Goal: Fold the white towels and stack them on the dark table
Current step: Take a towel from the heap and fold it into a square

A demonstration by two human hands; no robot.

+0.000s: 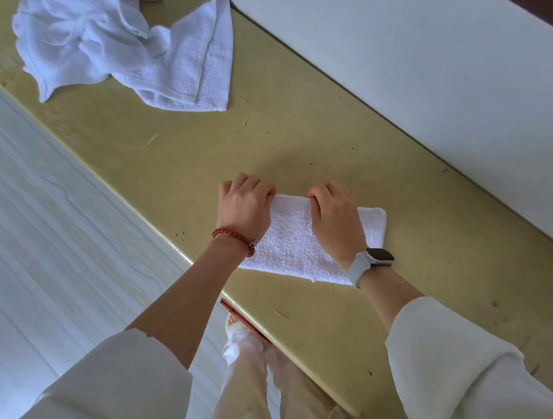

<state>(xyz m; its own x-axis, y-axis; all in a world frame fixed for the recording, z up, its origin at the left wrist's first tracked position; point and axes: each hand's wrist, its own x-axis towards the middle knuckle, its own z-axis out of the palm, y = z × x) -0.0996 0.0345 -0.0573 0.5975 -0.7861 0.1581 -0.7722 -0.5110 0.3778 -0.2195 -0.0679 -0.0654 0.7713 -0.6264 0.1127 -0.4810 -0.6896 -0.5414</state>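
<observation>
A folded towel [294,240] on the table [306,136] is gripped at its far edge by the left hand [244,204] and right hand [335,218], fingers curled. Crumpled towels [117,39] lie well apart, far left.

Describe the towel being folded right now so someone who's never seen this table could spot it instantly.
Start at the long yellowish table that runs along the white wall. Near its front edge lies the folded towel, a flat white rectangle, with the left hand and right hand gripping its far edge. The crumpled towels at the table's far left end lie loose and untouched.
</observation>
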